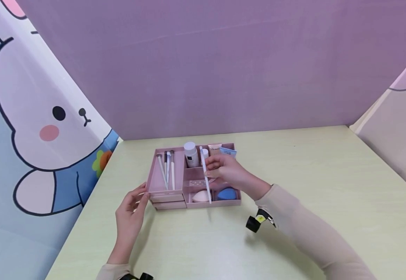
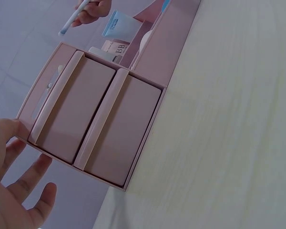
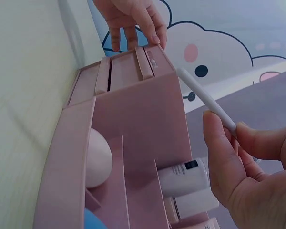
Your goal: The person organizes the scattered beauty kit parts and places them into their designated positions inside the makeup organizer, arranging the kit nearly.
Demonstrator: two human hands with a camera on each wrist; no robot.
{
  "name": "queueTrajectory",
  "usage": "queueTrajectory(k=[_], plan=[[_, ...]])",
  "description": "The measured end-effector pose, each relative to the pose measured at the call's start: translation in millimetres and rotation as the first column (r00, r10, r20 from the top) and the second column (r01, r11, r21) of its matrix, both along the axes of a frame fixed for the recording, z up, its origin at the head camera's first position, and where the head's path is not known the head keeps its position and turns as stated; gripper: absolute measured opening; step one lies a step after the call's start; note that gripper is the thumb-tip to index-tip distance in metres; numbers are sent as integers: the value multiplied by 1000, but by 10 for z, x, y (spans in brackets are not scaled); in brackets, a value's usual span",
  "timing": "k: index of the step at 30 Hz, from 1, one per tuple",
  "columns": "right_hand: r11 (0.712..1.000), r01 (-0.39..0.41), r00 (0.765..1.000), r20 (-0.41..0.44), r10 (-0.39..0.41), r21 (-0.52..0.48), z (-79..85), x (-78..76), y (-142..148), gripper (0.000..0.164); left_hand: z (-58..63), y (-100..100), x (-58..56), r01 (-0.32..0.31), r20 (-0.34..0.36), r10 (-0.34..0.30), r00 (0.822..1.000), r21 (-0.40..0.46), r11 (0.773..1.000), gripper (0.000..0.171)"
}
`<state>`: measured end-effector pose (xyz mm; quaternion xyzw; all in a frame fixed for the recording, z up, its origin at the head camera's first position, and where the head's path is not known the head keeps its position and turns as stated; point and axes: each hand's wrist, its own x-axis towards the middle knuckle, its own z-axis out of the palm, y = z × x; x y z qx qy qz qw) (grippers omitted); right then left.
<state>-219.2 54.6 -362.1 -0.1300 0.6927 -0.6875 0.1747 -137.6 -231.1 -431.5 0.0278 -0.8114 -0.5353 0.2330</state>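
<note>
A pink cosmetics organizer (image 1: 213, 203) stands on the table. My right hand (image 1: 229, 171) pinches a slim white makeup brush (image 1: 205, 179) between thumb and fingers, above the organizer's right half. One end of the brush is rounded in the right wrist view. At the organizer's front left corner, my left hand (image 1: 130, 212) touches the edge with its thumb, its other fingers spread along the side. Several makeup brushes (image 1: 173, 171) lie in the top left tray. Two drawers (image 2: 119, 129) below that tray are closed.
White bottle (image 1: 191, 155), pink-labelled tube (image 1: 215, 148) and light blue tube (image 1: 228, 151) stand in the back compartments. A pale makeup sponge (image 1: 200, 196) and a blue makeup sponge (image 1: 227, 194) sit in front. Behind the table (image 1: 311, 167) rises a purple backdrop (image 1: 223, 77).
</note>
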Motion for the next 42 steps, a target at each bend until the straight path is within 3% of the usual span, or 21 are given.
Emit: queueTrajectory(k=[9,14,29,42], plan=[[1000,2,1000,3,-2,-17,31,-58,-250,34,1,-1,0,-4,3,4,1000,-6,1000,20],[998,-9,999,53,12,-57,46,-87,-365,38,4,-1,0,-3,10,3,1000,-9,1000,21],[991,68,987,149,-51,-112,140,-185,-648,37,5,1,0,0,0,0,1000,5,1000,21],[984,131,981,158,-112,-120,140,-267,-784,34,-2,4,-10,-3,-25,2,1000,-4,1000,19]])
